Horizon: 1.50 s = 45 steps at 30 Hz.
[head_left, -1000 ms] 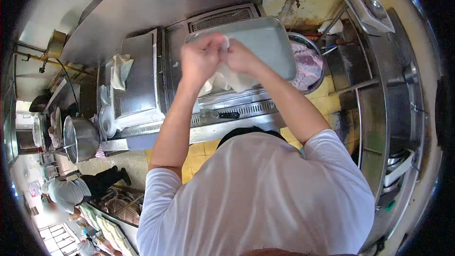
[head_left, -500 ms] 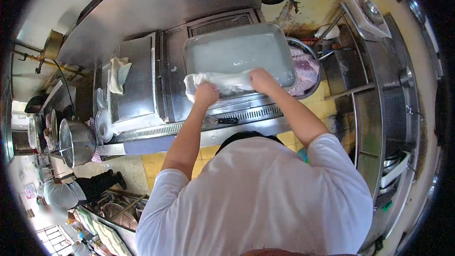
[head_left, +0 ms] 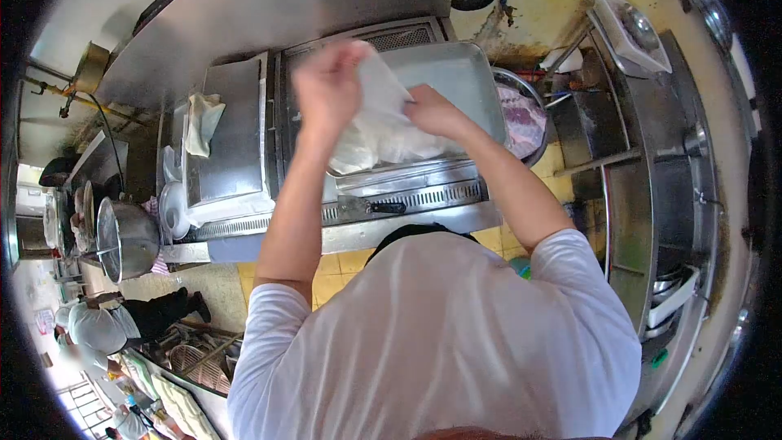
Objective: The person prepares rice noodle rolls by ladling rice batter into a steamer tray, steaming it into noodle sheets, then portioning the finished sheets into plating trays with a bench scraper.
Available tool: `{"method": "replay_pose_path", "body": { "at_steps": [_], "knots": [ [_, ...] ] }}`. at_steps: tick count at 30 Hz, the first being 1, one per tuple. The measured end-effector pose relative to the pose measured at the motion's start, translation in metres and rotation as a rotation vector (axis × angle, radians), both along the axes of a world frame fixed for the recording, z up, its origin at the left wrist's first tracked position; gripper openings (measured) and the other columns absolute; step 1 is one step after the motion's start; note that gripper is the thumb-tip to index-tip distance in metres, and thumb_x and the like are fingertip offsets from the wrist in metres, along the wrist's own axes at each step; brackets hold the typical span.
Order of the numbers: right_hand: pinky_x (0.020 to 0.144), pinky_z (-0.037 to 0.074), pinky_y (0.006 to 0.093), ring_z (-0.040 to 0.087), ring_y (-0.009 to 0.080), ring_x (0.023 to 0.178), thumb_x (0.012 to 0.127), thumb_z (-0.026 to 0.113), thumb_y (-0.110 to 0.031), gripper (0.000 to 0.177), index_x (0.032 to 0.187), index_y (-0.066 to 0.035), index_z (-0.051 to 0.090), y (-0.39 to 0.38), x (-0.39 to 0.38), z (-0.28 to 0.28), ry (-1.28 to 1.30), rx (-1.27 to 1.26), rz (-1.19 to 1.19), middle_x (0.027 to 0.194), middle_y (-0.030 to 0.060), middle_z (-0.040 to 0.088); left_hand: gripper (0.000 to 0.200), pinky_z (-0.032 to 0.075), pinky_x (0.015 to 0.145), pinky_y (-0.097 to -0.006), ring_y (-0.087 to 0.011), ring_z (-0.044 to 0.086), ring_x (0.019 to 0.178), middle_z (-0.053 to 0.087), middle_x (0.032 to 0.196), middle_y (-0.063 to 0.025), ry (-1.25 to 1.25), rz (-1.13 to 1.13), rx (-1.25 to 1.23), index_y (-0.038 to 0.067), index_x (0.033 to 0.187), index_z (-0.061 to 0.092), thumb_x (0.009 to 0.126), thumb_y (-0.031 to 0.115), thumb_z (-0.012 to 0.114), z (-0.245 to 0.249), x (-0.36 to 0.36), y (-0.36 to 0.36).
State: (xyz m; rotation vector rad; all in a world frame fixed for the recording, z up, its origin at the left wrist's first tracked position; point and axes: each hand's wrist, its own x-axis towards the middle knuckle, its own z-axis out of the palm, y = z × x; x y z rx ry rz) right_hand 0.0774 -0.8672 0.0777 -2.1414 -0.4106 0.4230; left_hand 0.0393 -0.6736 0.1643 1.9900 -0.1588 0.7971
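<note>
A thin white cloth is stretched up over the near left part of a large metal tray. Cloudy liquid appears to fill the tray. My left hand, blurred by motion, is raised at the tray's left side, its closed fingers at the cloth's upper corner. Lower and to the right, my right hand pinches the cloth's right edge above the tray. The cloth's lower part hangs bunched along the tray's near rim. A knife with a black handle lies on the counter's front ledge.
Right of the tray stands a metal basin with raw meat. Another folded cloth rests on the steel counter at left. A large pot stands further left. Another person is at the lower left.
My left hand has swung up and away from me, lifting the cloth's corner. My right hand has shifted slightly left and away from me. The cloth, bunched along the near rim before, is now spread upward.
</note>
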Motion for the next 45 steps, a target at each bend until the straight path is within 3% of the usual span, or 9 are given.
{"method": "replay_pose_path", "body": {
  "at_steps": [6,11,16,21,24,28,33,37,45],
  "knots": [
    [0.081,0.051,0.04,0.069,0.0305,0.09,0.085,0.062,-0.013,0.024,0.101,0.004,0.069,-0.077,0.027,-0.091,-0.039,-0.422,0.064,0.092,0.0231,0.071,0.015,0.053,0.071,-0.0285,-0.0127,0.066,0.077,0.075,0.086,-0.0109,0.01,0.086,-0.053,-0.001,0.1,0.073,0.094,0.013,0.069,-0.029,-0.008,0.035],
    [0.086,0.053,0.0409,0.069,0.0374,0.096,0.086,0.062,-0.02,0.03,0.102,0.004,0.07,0.013,-0.007,0.02,-0.146,0.526,0.04,0.103,0.0243,0.07,0.011,0.056,0.075,-0.0313,-0.021,0.073,0.083,0.076,0.094,-0.0122,0.104,-0.097,0.083,0.004,0.098,0.076,0.091,0.01,0.07,-0.034,-0.02,-0.014],
    [0.094,0.051,0.0446,0.067,0.0401,0.099,0.091,0.051,-0.016,0.032,0.111,0.003,0.067,-0.008,-0.008,-0.077,-0.306,-0.103,0.154,0.108,0.0269,0.068,0.011,0.054,0.066,-0.0339,-0.0252,0.071,0.072,0.073,0.085,-0.0175,0.008,0.053,0.074,0.004,0.095,0.074,0.091,0.013,0.07,-0.007,-0.026,0.034],
    [0.09,0.051,0.0499,0.066,0.0428,0.097,0.088,0.051,-0.015,0.025,0.095,0.002,0.069,-0.063,0.005,-0.128,-0.259,-0.609,0.091,0.103,0.0252,0.069,0.012,0.054,0.065,-0.0416,-0.038,0.069,0.072,0.069,0.078,-0.0216,0.228,0.263,0.189,0.002,0.087,0.068,0.09,0.014,0.068,-0.13,-0.032,0.075],
    [0.088,0.052,0.0485,0.067,0.0408,0.096,0.087,0.052,-0.013,0.023,0.092,0.0,0.071,-0.055,-0.014,-0.132,-0.685,-0.52,-0.033,0.101,0.0252,0.07,0.023,0.055,0.081,-0.0485,-0.0403,0.068,0.087,0.07,0.097,-0.0225,0.661,0.18,0.457,0.007,0.088,0.074,0.087,0.028,0.065,-0.19,-0.048,0.059],
    [0.087,0.053,0.0493,0.067,0.0409,0.093,0.084,0.053,-0.01,0.022,0.091,0.001,0.07,-0.05,-0.01,-0.154,-0.365,-0.439,0.05,0.101,0.0247,0.07,0.032,0.054,0.083,-0.0501,-0.0408,0.068,0.092,0.071,0.098,-0.0223,0.902,-0.075,0.553,0.004,0.087,0.073,0.088,0.035,0.066,-0.226,-0.049,0.046],
    [0.083,0.055,0.045,0.068,0.0373,0.09,0.082,0.059,-0.015,0.027,0.099,0.002,0.07,-0.029,0.018,-0.092,-0.173,-0.565,0.084,0.095,0.0232,0.07,0.023,0.054,0.077,-0.0478,-0.0421,0.067,0.089,0.07,0.092,-0.0212,0.673,-0.013,0.296,0.008,0.099,0.072,0.092,0.029,0.065,-0.156,-0.023,0.017],
    [0.079,0.051,0.0417,0.067,0.0329,0.085,0.08,0.063,-0.018,0.028,0.097,0.004,0.069,0.018,0.009,0.012,-0.136,0.268,0.08,0.094,0.0222,0.071,0.016,0.055,0.073,-0.0438,-0.0422,0.067,0.086,0.07,0.093,-0.0201,0.333,-0.042,0.135,0.007,0.099,0.071,0.092,0.02,0.066,-0.071,-0.01,-0.017],
    [0.091,0.05,0.0467,0.063,0.0473,0.097,0.084,0.052,-0.012,0.029,0.1,0.005,0.069,-0.031,-0.004,-0.068,-0.154,0.011,0.069,0.101,0.0315,0.066,0.01,0.05,0.067,-0.0283,-0.0131,0.061,0.07,0.071,0.082,-0.0111,-0.034,0.161,0.009,0.0,0.095,0.071,0.093,0.01,0.068,-0.02,-0.018,0.04]
  ]
}}
